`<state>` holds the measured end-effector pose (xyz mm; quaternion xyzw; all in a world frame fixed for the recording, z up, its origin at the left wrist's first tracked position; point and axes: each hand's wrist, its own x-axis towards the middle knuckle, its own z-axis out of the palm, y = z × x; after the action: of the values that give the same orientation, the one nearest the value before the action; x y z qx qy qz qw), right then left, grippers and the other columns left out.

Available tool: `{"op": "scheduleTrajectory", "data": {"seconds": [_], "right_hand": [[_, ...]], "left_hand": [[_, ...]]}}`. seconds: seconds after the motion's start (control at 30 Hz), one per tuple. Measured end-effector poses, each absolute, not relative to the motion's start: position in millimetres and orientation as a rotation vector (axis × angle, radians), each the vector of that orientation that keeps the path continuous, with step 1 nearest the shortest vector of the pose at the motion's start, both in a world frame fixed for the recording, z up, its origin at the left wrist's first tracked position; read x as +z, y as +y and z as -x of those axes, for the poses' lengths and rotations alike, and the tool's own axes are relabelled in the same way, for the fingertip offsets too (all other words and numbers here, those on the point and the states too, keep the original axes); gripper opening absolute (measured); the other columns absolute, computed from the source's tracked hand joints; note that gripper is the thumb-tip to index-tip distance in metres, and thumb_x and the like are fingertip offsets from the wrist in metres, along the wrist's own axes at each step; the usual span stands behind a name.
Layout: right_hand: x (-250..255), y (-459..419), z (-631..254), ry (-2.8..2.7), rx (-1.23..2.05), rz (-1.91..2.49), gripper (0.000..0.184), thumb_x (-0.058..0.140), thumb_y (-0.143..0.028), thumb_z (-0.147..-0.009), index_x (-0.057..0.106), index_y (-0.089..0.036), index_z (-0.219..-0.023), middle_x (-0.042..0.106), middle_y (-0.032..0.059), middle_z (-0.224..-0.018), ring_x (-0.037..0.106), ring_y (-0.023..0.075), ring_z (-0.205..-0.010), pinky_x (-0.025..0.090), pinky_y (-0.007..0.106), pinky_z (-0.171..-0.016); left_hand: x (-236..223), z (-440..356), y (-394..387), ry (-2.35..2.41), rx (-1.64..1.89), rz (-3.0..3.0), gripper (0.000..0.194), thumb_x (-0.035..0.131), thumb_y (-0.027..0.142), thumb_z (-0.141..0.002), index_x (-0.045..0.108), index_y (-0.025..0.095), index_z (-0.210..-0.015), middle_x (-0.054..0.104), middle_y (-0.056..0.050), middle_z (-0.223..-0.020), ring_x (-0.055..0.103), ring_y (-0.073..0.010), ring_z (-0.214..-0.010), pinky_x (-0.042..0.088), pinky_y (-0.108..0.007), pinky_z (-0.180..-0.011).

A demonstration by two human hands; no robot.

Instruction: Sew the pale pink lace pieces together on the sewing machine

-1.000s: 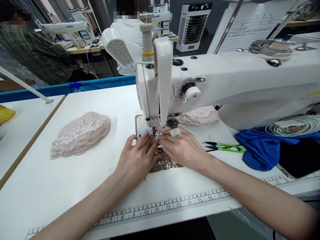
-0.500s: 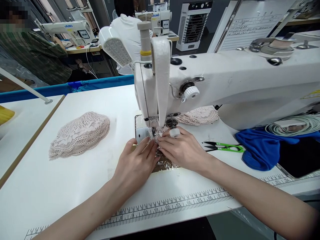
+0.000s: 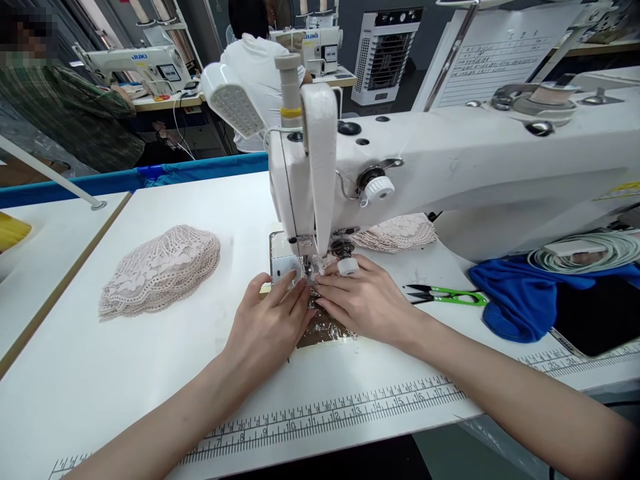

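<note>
Under the needle of a white sewing machine (image 3: 440,153) lies a small piece of pale pink lace (image 3: 319,265), mostly covered by fingers. My left hand (image 3: 270,317) rests on the needle plate just left of the presser foot (image 3: 308,267), its fingers stretched out and apart, tips by the lace edge. From the right, my right hand (image 3: 367,297) reaches in with closed fingers gripping the lace beside the foot. Where its thumb presses is partly hidden. To the left sits a stack of lace pieces (image 3: 163,270); behind the needle is another lace stack (image 3: 397,232).
Green-handled thread snips (image 3: 450,295) lie right of my right hand. Beyond them are a blue cloth (image 3: 525,297), a coiled pale cable (image 3: 585,253) and a dark phone (image 3: 600,317). A printed ruler (image 3: 335,420) runs along the front edge. Two people sit at machines behind.
My left hand has shifted slightly left and its fingers have spread a little, baring more of the brown plate between the hands. My right hand stays nearly in place.
</note>
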<state>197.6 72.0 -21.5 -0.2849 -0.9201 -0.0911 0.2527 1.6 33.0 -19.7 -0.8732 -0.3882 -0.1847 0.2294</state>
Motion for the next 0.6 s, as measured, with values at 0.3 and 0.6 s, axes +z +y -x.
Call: {"op": "scheduleTrajectory", "data": {"seconds": [0.3, 0.6], "right_hand": [[-21.2, 73.5, -198.2, -2.537, -0.240, 0.793, 0.024, 0.049, -0.023, -0.096, 0.072, -0.015, -0.099, 0.074, 0.0034, -0.099, 0.062, 0.0177, -0.081, 0.040, 0.036, -0.087], [-21.8, 76.2, -199.5, -2.588, -0.224, 0.848, 0.024, 0.049, -0.023, -0.095, 0.070, -0.016, -0.106, 0.074, 0.0039, -0.101, 0.063, 0.0189, -0.084, 0.041, 0.037, -0.088]], "left_hand": [[-20.3, 0.4, 36.0, -1.104, -0.508, 2.433, 0.023, 0.049, 0.021, -0.095, 0.069, 0.015, -0.106, 0.073, -0.007, -0.107, 0.063, -0.0227, -0.108, 0.036, -0.041, -0.093], [-21.3, 1.6, 39.7, -1.133, -0.527, 2.467, 0.026, 0.049, 0.022, -0.094, 0.068, 0.017, -0.111, 0.072, -0.007, -0.109, 0.062, -0.0248, -0.111, 0.030, -0.054, -0.109]]}}
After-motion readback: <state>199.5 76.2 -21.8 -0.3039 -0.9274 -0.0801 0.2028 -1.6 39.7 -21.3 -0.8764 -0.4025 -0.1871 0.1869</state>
